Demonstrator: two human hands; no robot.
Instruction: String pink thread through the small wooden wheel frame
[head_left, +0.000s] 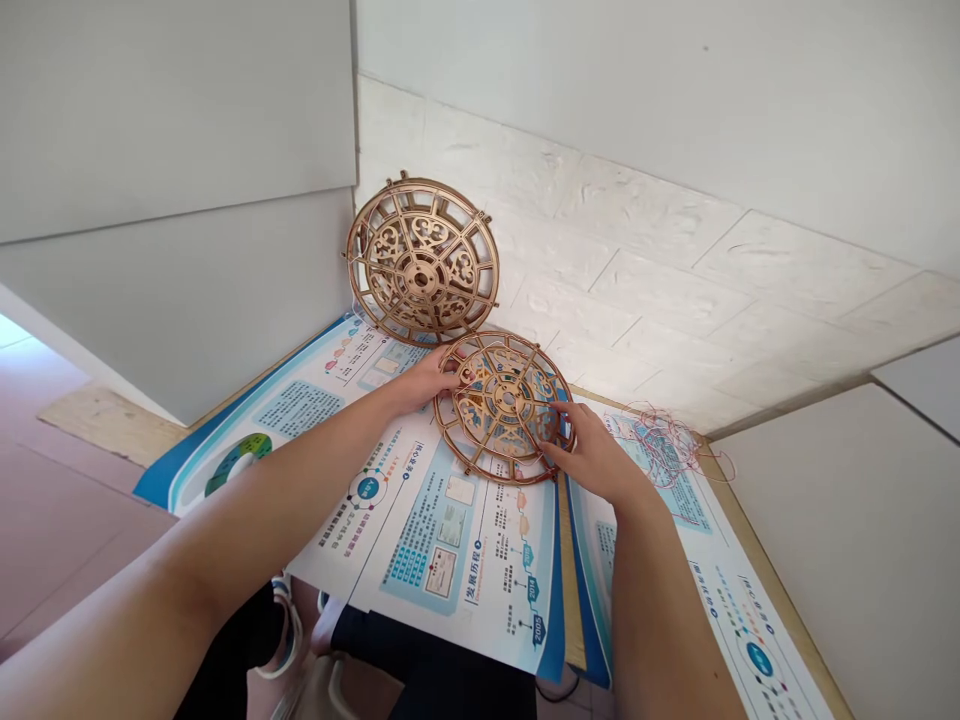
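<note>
A round laser-cut wooden disc point(504, 408) with ornate scrollwork and radial spokes lies low over the printed posters, between both hands. My left hand point(424, 382) grips its left rim. My right hand point(585, 455) has its fingers on the right side, reaching over the spokes. A second, matching wooden disc point(422, 260) stands tilted against the wall above, its lower edge touching or just behind the first disc's upper rim. A loose tangle of thin red thread point(664, 445) lies on the poster to the right of my right hand.
Several printed posters point(427, 540) with blue borders overlap on a light wooden board point(112, 425). A white brick-textured wall point(600, 230) rises behind them. A pink floor point(60, 520) lies at the lower left, and my dark trousers and a sneaker point(281, 625) show below.
</note>
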